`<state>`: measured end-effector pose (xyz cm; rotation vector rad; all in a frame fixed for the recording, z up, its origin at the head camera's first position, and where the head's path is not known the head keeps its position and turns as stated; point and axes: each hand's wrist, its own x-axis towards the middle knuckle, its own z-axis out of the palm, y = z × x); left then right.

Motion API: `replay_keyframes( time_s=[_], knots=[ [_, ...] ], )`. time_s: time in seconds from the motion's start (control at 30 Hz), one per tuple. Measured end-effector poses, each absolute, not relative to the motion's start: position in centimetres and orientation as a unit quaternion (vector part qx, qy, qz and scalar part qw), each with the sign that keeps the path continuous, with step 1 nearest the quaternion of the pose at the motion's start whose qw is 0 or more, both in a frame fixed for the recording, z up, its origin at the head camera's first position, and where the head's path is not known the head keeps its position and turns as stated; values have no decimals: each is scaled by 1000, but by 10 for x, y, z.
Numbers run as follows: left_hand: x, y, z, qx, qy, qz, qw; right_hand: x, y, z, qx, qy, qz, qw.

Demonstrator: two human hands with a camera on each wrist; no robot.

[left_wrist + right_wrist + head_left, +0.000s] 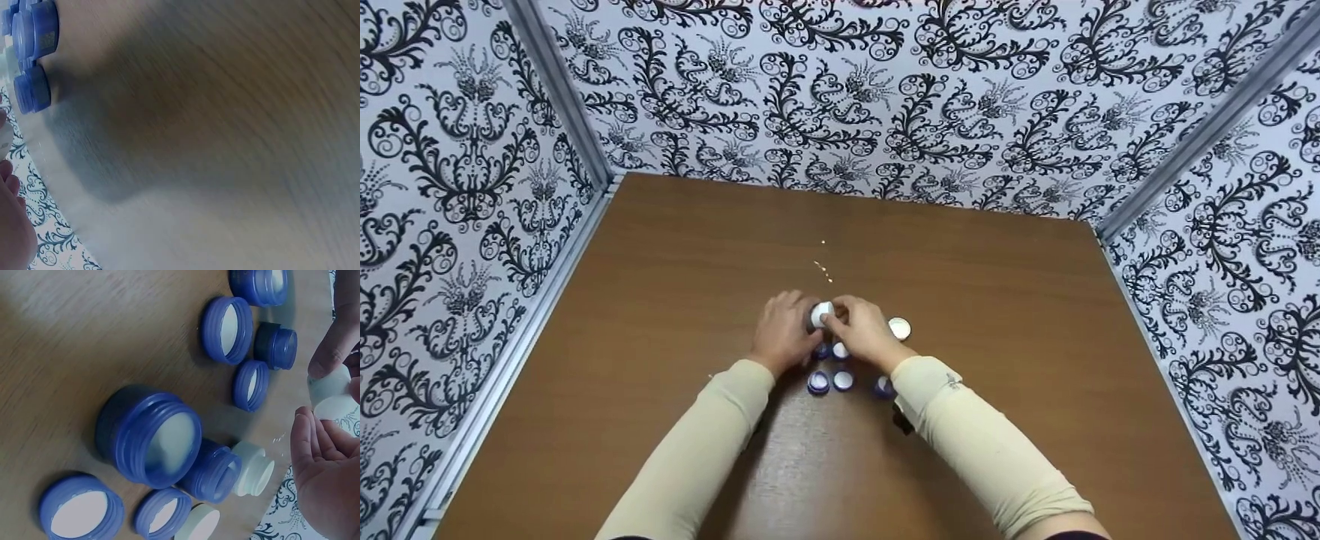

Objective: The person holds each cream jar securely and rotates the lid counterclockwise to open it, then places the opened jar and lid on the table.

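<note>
A small white jar (pixel 821 313) is up off the table between both hands. My left hand (pixel 786 330) grips its left side, with the thumb pressed on it in the right wrist view. My right hand (pixel 870 334) pinches its other end with thumb and fingertips; whether that end is a separate lid I cannot tell. Just below the hands stand blue jars and blue screw lids, among them a large open blue jar (pixel 169 444) with white inside. A second white jar (pixel 253 469) and a white lid (pixel 899 328) are close to my right hand.
Further blue lids (pixel 228 332) lie white side showing, near a small blue jar (pixel 275 349). Tiny pale specks (pixel 823 270) dot the brown table (pixel 697 247) beyond the hands. Patterned walls (pixel 847 97) enclose the back and sides.
</note>
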<state>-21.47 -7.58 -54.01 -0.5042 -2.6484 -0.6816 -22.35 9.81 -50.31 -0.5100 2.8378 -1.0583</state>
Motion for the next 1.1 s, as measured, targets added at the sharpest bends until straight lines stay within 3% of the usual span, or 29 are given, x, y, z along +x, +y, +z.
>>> replay_keyframes(
  time_s=[0.57,1.1],
  knots=[
    [-219,-75,-539,-194,-940,-217,177,-227,100,-506,-153,894,-418,45],
    [-223,-75,-537,-217,-931,-237,172,-232,106,-512,-221,903,-368,11]
  ],
)
